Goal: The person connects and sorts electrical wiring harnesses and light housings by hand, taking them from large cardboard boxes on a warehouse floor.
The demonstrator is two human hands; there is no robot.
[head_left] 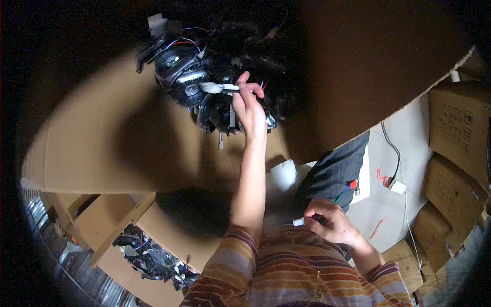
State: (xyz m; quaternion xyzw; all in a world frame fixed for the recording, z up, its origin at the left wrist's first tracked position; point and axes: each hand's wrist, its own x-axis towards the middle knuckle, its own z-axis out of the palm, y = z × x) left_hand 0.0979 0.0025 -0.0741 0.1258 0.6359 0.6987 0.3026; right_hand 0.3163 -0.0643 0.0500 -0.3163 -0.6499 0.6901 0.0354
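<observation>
My left hand [250, 105] reaches into a large cardboard box [87, 133], above a heap of black lamp units. Its fingers are closed around a slim white-and-black piece [225, 88] with a pale, fluffy-looking end; its exact kind is unclear. That pale end lies against a black lamp unit [186, 77] with round clear lenses and thin coloured wires. Close to my body, my right hand [330, 222] pinches a small white plug connector [298, 222]. Something dark shows between those fingers. Deep shadow hides much of the heap.
Cardboard cartons [458, 125] are stacked at the right. On the pale floor lie a white socket block [397, 185] with cables and red wire scraps [378, 226]. A red connector [353, 184] hangs near my leg. More lamp units [151, 256] sit in a box at lower left.
</observation>
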